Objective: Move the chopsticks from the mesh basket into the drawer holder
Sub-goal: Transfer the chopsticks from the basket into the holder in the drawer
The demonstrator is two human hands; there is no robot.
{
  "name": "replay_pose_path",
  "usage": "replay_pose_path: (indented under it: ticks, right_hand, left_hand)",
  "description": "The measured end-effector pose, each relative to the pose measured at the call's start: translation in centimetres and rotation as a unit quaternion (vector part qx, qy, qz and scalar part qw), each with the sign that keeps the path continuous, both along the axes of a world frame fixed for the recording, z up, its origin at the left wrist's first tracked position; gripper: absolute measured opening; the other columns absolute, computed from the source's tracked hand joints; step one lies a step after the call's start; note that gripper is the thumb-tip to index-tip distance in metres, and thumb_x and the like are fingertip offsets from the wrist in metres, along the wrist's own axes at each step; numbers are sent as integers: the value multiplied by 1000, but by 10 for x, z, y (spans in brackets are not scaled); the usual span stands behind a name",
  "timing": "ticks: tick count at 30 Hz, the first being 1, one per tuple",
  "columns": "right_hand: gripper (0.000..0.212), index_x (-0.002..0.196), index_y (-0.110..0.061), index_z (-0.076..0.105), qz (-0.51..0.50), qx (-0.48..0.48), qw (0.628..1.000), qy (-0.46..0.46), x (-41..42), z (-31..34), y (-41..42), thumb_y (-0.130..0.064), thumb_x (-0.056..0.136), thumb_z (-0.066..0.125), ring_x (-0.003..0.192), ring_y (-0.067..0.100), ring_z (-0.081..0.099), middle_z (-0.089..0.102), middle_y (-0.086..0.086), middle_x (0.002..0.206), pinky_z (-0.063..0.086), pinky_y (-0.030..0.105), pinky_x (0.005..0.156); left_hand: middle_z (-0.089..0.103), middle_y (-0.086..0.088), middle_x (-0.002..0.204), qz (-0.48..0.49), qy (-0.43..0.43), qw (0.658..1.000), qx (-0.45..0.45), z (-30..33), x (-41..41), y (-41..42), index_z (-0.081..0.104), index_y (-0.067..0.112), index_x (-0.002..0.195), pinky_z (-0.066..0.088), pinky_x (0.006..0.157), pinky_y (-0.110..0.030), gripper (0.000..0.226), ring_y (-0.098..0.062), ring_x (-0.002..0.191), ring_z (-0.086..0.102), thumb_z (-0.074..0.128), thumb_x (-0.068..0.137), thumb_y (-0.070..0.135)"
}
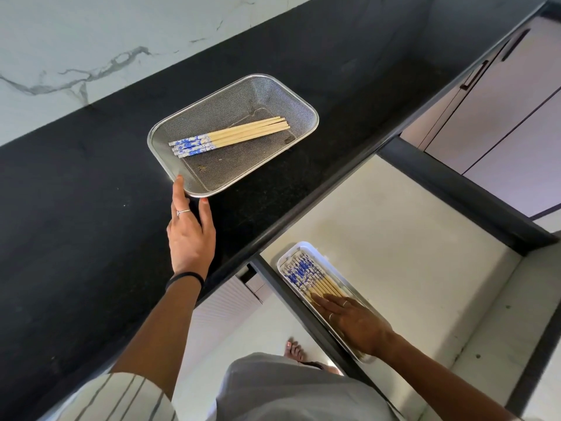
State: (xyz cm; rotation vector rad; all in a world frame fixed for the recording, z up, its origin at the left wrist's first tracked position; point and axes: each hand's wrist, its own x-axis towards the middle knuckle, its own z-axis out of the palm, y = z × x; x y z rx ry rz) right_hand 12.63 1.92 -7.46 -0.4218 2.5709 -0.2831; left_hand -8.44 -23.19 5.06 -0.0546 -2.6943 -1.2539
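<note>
- On the black counter, the mesh basket (pixel 194 189) holds chopsticks (pixel 230 135), long axis left-right, patterned ends left.
- Left hand (pixel 189 229), nearer, fingers straight, touches its rim.
- Right hand (pixel 355 322) presses flat in the drawer holder (pixel 296 247).

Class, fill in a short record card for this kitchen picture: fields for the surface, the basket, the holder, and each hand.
surface: black counter, open drawer below it
mesh basket: on the counter, a few chopsticks inside
drawer holder: white, in the drawer, with many chopsticks
left hand: fingertip touching the basket rim
right hand: flat on the holder's chopsticks
</note>
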Motion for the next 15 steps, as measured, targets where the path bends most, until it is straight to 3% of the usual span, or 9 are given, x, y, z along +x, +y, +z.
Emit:
replay_pose_path:
  ticks: [8,10,12,13,15]
  right_hand:
    - [62,152,-27,-4,2,5,1000,3,-1,1,-3,-12,102,30,150,20,-7,-11,-7,161,0,37,122]
    - [63,152,-27,5,8,-6,999,36,0,6,0,-13,100,38,150,20,4,0,-6,161,8,37,122]
    - [66,149,-25,26,8,-15,997,81,1,7,2,-16,92,58,144,18,28,25,-5,157,30,36,116]
    - [67,149,-25,26,8,-15,997,77,3,5,4,-16,91,58,144,18,29,25,-5,157,31,37,116]
    - [67,151,-26,5,18,-26,999,40,6,0,6,-8,97,40,149,17,8,-1,-8,159,11,38,122]
  left_hand:
    - [40,-10,153,2,0,1000,-3,0,0,0,10,40,147,40,106,-59,54,-30,133,48,39,102,34]
    - [40,-9,153,3,1,1000,-5,0,1,-1,11,40,147,41,106,-59,53,-31,133,48,39,102,34]
    - [40,-9,152,1,2,1000,-6,0,0,-1,11,40,147,40,106,-59,54,-31,133,48,39,102,34]
    - [40,-9,152,1,0,1000,-6,-1,0,-1,10,40,147,40,106,-59,54,-31,133,47,39,102,34]
    - [41,-10,152,3,-4,1000,-4,-1,0,0,10,41,147,39,107,-59,54,-31,133,47,39,102,34]
